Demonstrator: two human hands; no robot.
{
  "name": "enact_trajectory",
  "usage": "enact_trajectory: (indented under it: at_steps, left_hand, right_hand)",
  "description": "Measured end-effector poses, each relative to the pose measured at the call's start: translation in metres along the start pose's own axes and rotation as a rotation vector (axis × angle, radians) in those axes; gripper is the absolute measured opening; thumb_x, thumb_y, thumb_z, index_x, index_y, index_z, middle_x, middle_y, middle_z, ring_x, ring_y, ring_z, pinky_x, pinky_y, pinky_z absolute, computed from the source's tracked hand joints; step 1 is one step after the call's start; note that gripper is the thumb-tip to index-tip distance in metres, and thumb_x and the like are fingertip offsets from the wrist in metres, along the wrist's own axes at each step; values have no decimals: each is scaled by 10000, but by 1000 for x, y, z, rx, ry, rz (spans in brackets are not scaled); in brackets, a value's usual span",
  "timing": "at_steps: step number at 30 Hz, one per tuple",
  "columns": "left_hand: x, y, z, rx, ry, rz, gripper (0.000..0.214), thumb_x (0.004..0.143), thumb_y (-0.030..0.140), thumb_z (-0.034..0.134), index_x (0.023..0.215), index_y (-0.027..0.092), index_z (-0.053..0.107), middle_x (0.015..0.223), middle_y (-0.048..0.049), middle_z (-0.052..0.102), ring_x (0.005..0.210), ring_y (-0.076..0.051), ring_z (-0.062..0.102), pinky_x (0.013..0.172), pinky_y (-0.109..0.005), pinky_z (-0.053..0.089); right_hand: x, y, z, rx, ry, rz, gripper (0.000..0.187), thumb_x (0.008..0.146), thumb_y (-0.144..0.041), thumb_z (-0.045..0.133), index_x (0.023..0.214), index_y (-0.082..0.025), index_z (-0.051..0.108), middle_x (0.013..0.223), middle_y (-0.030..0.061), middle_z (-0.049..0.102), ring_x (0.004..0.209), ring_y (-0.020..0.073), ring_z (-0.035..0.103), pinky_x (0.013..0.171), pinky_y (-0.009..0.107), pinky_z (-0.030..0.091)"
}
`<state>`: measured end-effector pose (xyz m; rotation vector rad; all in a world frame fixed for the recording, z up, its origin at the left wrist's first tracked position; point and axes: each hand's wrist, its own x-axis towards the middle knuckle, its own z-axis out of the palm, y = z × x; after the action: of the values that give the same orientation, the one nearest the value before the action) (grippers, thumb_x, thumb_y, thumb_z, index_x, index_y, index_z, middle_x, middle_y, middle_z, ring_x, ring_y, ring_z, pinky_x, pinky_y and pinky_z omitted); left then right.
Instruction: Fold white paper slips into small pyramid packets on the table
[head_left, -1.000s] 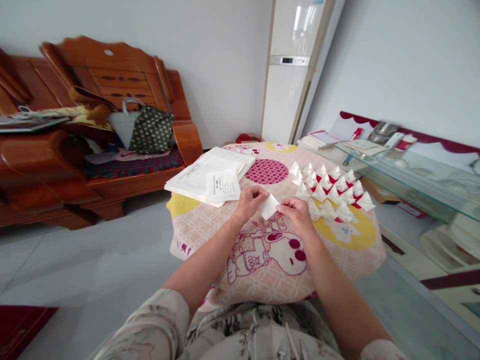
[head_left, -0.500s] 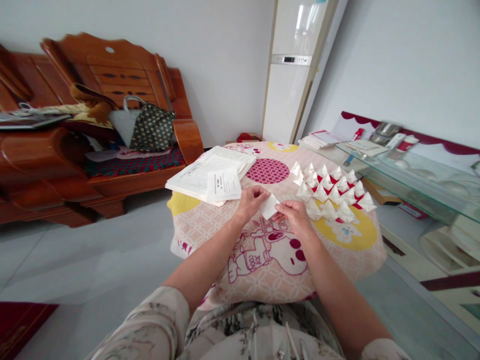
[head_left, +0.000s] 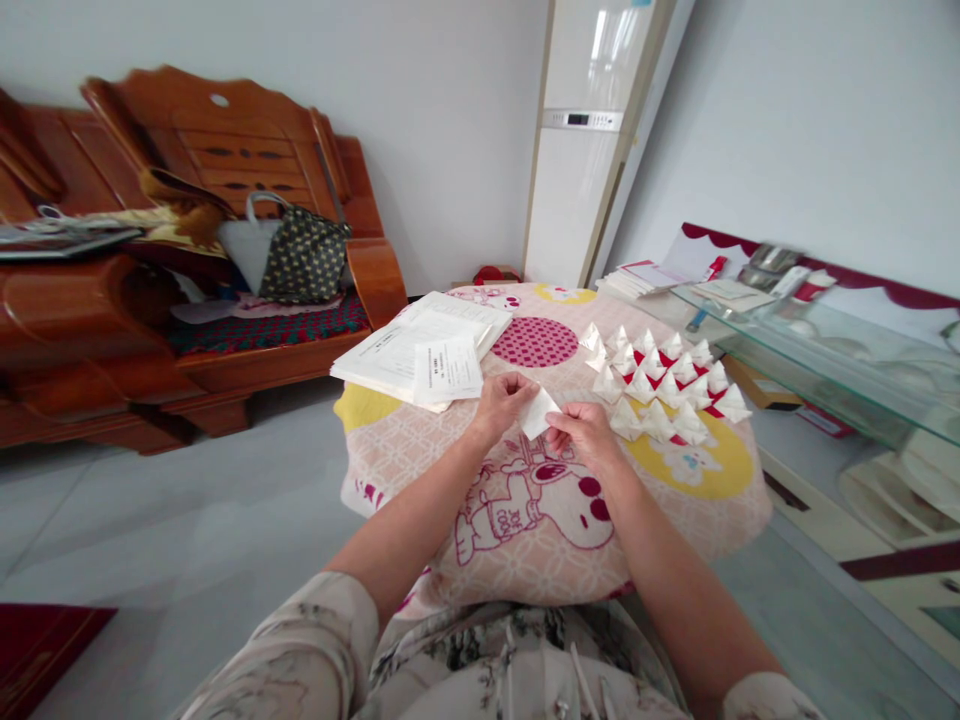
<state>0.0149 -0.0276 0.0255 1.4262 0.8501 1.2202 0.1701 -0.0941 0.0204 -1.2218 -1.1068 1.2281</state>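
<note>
A small white piece of paper (head_left: 538, 411) is pinched between both hands over the cartoon-print cloth (head_left: 540, 540) on the round table. My left hand (head_left: 501, 400) grips its left edge with curled fingers. My right hand (head_left: 587, 432) holds its lower right corner between thumb and fingers. Just right of my hands lie several folded white-and-red paper shapes (head_left: 664, 385) in rows. A stack of printed sheets (head_left: 420, 350) lies to the left on the table.
A wooden bench (head_left: 112, 300) with a dotted bag (head_left: 304, 260) stands at left. A tall white air conditioner (head_left: 581, 150) stands behind the table. A glass shelf (head_left: 825, 350) with papers and tins runs along the right wall.
My right hand has slid slightly left along the paper's lower edge. The view shifted a little. The left hand kept its grip.
</note>
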Motion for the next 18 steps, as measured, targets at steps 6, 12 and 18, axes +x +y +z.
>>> enact_trajectory:
  at_steps: [6,12,18]
  left_hand:
    - [0,2,-3,-13,-72,-36,342,708,437,733,627,139,588,541,32,519,481,-61,409,456,-203,291]
    - [1,-4,0,50,-245,-36,301,701,401,737,638,130,622,551,33,521,487,-54,392,458,-195,280]
    - [0,-5,-1,45,-284,-74,307,708,412,740,674,124,638,593,24,547,520,-64,432,486,-205,302]
  right_hand:
    - [1,2,-4,-2,-62,28,329,678,-468,778,619,-156,690,568,55,677,465,147,596,450,253,466]
    - [6,6,-4,33,52,-148,207,693,-367,763,658,-178,686,572,-23,606,513,112,504,498,242,402]
    - [4,3,-5,-21,152,-209,183,693,-340,740,631,-180,677,552,-35,551,521,110,440,507,248,357]
